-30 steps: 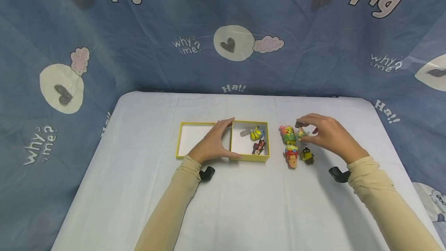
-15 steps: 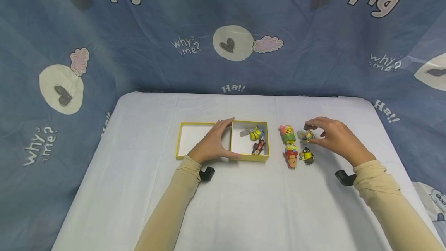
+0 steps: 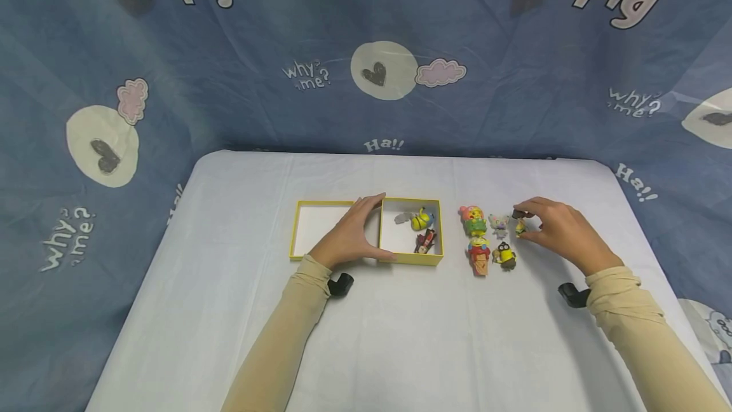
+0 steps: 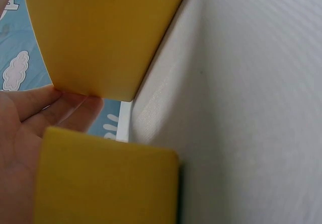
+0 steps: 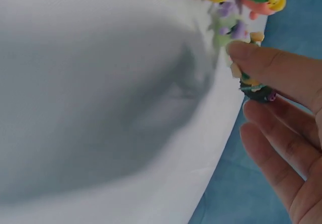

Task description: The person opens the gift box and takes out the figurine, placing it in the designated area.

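Observation:
My left hand (image 3: 349,234) spans the left side of a yellow box (image 3: 412,260), thumb at its front wall and fingertips at its back corner. Inside the box lie a yellow-and-blue minion figurine (image 3: 421,219), a dark red figurine (image 3: 425,241) and a small grey piece (image 3: 403,217). My right hand (image 3: 557,227) pinches a small toy figurine (image 3: 520,227) with a dark end between thumb and fingers, close over the table. In the right wrist view the held figurine (image 5: 255,87) shows green and tan parts, partly hidden by the thumb.
Left of the box lies a shallow yellow-edged lid (image 3: 320,227), partly behind my left hand. Grouped right of the box are a pink-and-green figurine (image 3: 473,221), an ice-cream-cone figurine (image 3: 479,257), a pale grey figurine (image 3: 499,226) and a minion figurine (image 3: 505,255).
My right hand has moved right and slightly toward me with the small figurine, uncovering the pale grey figurine. The left hand and box have stayed put.

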### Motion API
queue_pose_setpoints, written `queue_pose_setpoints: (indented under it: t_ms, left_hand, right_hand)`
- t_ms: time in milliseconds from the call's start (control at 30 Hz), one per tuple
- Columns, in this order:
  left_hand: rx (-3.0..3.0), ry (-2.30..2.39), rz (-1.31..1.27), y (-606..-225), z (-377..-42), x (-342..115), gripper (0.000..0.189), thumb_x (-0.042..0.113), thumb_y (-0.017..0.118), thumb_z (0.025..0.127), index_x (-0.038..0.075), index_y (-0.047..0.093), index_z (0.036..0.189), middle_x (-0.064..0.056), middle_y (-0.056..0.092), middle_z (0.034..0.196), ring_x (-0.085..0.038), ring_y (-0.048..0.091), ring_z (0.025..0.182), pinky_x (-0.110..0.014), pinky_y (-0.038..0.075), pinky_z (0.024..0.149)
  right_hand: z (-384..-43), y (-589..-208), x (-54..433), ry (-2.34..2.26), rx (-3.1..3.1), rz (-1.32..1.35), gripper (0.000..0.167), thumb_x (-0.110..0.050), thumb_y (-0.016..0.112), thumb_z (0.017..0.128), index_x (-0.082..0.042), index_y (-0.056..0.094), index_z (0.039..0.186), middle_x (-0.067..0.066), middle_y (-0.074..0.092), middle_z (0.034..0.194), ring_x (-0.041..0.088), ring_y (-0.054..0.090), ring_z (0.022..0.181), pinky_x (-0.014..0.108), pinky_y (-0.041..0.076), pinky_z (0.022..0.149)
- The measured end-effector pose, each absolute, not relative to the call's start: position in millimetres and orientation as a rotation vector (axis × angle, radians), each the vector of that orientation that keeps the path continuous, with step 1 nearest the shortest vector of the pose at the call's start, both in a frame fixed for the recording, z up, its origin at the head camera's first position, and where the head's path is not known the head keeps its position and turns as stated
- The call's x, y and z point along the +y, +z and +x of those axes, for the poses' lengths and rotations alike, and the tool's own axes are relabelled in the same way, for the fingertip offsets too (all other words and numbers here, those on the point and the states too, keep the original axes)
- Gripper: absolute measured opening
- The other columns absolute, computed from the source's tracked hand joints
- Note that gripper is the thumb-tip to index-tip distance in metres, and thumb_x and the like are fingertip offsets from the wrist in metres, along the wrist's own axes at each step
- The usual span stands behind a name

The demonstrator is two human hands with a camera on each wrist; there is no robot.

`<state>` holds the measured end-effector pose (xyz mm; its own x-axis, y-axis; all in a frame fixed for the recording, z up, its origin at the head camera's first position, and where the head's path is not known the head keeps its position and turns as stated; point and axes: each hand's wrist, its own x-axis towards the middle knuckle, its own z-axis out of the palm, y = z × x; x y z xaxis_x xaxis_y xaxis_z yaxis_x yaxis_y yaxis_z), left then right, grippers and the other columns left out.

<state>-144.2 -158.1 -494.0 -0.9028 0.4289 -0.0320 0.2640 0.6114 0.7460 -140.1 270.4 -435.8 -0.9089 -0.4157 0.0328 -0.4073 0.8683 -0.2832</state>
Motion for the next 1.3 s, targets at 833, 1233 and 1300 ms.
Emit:
queue_pose_setpoints:
  t_ms: [833,1233,1300]
  left_hand:
    - [2.629,1.157,0.577,-492,-145,-157,0.130,0.060,0.096,0.059,0.028,0.027,0.165,0.000,0.033,0.168,-0.033,0.021,0.160,-0.056,0.026,0.129]
    - [2.625,1.157,0.570,-492,-145,-157,0.131,0.060,0.096,0.059,0.025,0.027,0.165,0.000,0.033,0.168,-0.034,0.022,0.160,-0.057,0.027,0.128]
    - [2.625,1.154,0.569,-492,-145,-158,0.131,0.060,0.096,0.059,0.025,0.027,0.165,-0.001,0.033,0.168,-0.034,0.021,0.160,-0.058,0.027,0.128]
  right_hand:
    - [-144,-445,279,-0.227,2.976,-0.589,0.057,-0.009,0.091,0.075,0.000,0.070,0.127,0.020,0.069,0.130,0.043,0.069,0.114,0.062,0.057,0.091]
    - [-144,-447,279,-0.280,2.939,-0.543,0.058,-0.009,0.089,0.078,0.001,0.067,0.131,0.020,0.070,0.129,0.041,0.070,0.111,0.062,0.056,0.093]
    - [-144,-448,279,-0.284,2.942,-0.550,0.058,-0.008,0.088,0.078,0.001,0.067,0.131,0.020,0.070,0.128,0.040,0.070,0.111,0.062,0.056,0.094]
